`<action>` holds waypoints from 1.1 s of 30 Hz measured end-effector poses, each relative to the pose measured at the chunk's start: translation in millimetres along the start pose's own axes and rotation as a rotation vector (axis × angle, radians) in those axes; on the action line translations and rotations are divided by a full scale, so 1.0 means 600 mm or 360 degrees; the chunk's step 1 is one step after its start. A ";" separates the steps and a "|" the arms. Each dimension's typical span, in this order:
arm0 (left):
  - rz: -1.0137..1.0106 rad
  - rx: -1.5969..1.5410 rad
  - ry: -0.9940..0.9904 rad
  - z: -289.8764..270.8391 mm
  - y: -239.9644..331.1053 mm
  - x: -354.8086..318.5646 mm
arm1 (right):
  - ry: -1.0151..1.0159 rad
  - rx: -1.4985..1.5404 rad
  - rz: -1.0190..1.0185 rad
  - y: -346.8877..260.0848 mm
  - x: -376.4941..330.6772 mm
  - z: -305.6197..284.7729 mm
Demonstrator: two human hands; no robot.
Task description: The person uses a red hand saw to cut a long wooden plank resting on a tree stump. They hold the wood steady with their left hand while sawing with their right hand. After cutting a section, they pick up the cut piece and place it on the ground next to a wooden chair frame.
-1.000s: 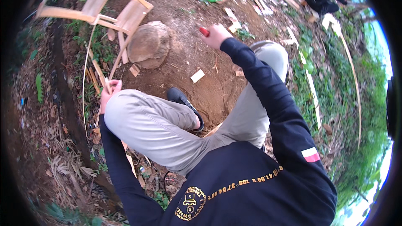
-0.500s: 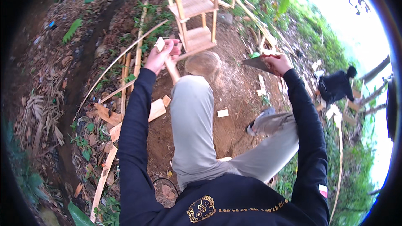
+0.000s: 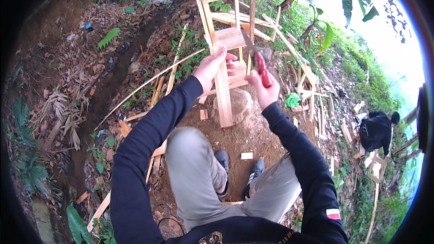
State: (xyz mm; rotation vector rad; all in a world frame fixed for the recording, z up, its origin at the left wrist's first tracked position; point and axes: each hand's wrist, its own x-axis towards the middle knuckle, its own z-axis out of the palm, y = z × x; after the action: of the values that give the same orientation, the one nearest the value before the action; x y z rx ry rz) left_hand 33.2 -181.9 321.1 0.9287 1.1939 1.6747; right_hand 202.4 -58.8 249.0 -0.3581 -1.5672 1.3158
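A light wooden plank [image 3: 223,97] is gripped near its upper end by my left hand [image 3: 210,67], its lower end hanging in front of a round stump [image 3: 241,104]. My right hand [image 3: 266,91] is closed on the red handle of a handsaw [image 3: 263,73]. The saw points upward, its grey blade in front of a tiered wooden stand [image 3: 228,37]. Behind both hands the stand rises upright, with a top board and lower shelves. My left hand and the plank hide part of its lower tiers.
Long wooden strips [image 3: 294,47] lie behind the stand to the right. A small wood block [image 3: 247,156] rests on the dirt near my shoes. A green plastic piece [image 3: 293,100] lies right of the stump. At far right a person in black [image 3: 376,131] crouches among wood pieces.
The plank has come from beside my knee to upright before the stand. My right hand has brought the saw inward and turned it blade up. My legs have drawn together; the view has tilted up.
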 end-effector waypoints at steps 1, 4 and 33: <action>0.0007 0.0215 0.0020 0.005 0.001 0.009 | -0.0039 -0.0164 0.0059 -0.001 -0.008 0.003; 0.0121 0.0407 0.0147 0.039 -0.007 0.036 | -0.0221 0.0018 -0.0016 -0.014 -0.030 0.021; -0.0289 0.0029 0.0273 -0.062 -0.194 0.039 | -0.0598 -0.1459 0.0080 0.088 0.005 -0.042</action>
State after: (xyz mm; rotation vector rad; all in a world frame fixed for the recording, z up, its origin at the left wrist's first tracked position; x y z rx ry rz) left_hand 16.4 -151.4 201.9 0.6756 1.3673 1.6239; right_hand 202.6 -23.3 202.2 -0.7379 -2.4485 0.6347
